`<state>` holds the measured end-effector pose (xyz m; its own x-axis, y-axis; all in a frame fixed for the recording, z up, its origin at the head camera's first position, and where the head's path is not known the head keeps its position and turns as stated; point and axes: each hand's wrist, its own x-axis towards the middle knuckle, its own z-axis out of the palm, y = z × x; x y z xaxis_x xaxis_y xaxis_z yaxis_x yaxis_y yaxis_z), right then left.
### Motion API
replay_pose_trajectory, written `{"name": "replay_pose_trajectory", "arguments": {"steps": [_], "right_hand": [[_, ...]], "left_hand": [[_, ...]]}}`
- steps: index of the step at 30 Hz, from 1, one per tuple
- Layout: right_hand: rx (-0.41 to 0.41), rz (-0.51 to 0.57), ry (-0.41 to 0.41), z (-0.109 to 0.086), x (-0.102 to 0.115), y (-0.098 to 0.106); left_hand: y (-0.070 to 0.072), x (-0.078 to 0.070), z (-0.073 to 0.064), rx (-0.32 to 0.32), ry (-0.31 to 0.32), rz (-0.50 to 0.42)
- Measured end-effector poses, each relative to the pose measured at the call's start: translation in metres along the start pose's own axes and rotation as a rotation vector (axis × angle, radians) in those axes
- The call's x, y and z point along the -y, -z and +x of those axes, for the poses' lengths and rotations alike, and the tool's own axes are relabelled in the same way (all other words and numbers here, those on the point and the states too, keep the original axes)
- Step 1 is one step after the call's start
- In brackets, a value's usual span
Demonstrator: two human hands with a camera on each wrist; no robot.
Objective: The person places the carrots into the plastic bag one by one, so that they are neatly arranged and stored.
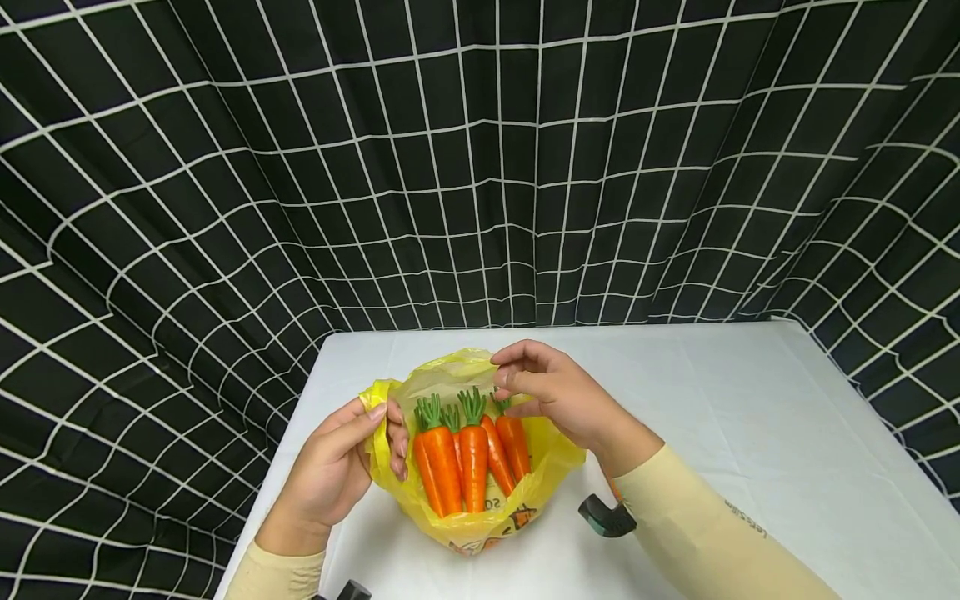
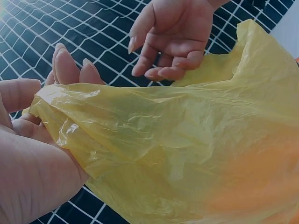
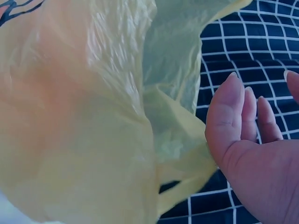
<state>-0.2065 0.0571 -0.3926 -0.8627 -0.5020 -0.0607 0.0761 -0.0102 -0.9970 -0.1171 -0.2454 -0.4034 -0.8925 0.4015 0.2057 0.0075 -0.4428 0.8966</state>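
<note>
A yellow plastic bag (image 1: 551,467) sits on the table with its mouth facing up and towards me. Inside it lie several orange carrots (image 1: 441,471) with green stubby tops. My left hand (image 1: 337,467) grips the left edge of the mouth; in the left wrist view the plastic (image 2: 149,126) is pinched between thumb and fingers and stretched rightward. Over the bag's right rim is my right hand (image 1: 558,392), fingers loosely bent. Both wrist views show that hand (image 3: 257,158) holding nothing. Through the thin plastic the carrots appear only as an orange blur in the wrist views.
A white-covered table (image 1: 750,417) extends to both sides of the bag. Black curtains (image 1: 510,167) with a white grid enclose it at the back and sides. Near the right wrist is a dark strapped device (image 1: 607,517).
</note>
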Motion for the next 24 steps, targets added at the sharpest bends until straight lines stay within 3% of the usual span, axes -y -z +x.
{"name": "replay_pose_trajectory", "arguments": {"steps": [24], "right_hand": [[-0.110,-0.032,-0.021,-0.015,-0.007,0.039]], "left_hand": [[-0.001,0.000,0.000,-0.003,0.002,-0.007]]}}
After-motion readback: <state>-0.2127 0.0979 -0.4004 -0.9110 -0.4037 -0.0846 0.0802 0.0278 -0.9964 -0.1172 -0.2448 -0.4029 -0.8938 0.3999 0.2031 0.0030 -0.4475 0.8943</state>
